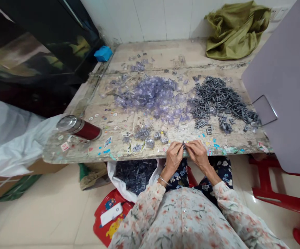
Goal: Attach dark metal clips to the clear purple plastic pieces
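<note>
At the table's front edge, my left hand and my right hand meet, fingertips pinched together. Between them shows a small dark plastic piece, mostly hidden by the fingers. Both hands appear to grip it. Just left of them lie several small clear-and-grey plastic pieces. Farther back spreads a heap of clear purplish plastic parts. A pile of dark grey plastic parts lies to its right. Below the edge, an open white sack holds many dark pieces.
A red flask stands at the table's left. A blue box sits at the far left corner, an olive cloth bag at the back right. A pale panel borders the right side. Red stools and a white phone are below.
</note>
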`<state>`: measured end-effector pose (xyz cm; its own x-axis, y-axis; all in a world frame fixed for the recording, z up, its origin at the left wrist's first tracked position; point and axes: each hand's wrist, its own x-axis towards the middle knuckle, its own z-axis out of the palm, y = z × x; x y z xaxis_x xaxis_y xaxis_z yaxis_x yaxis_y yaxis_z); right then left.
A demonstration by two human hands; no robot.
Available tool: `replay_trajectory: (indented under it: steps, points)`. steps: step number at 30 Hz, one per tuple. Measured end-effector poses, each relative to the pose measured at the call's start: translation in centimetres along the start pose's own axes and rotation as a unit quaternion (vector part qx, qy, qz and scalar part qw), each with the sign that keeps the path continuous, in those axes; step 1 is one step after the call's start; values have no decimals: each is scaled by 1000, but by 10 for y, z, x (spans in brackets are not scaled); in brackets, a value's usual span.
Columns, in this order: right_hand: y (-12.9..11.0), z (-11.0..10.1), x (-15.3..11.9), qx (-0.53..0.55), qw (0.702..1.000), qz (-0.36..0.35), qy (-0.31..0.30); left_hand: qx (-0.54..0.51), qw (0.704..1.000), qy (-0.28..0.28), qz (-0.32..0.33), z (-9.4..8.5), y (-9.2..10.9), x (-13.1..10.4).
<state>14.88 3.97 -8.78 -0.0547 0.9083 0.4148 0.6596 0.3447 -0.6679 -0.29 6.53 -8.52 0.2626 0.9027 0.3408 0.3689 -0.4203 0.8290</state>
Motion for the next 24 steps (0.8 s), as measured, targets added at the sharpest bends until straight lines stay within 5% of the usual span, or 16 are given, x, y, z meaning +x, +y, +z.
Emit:
replay_trajectory:
  steps: [7, 24]
  points:
    - [-9, 6, -4, -50, 998, 26, 17, 131, 990, -30, 34, -1, 4, -2]
    - [-9, 18, -12, -95, 993, 25, 60, 221, 967, -115, 54, -1, 5, -3]
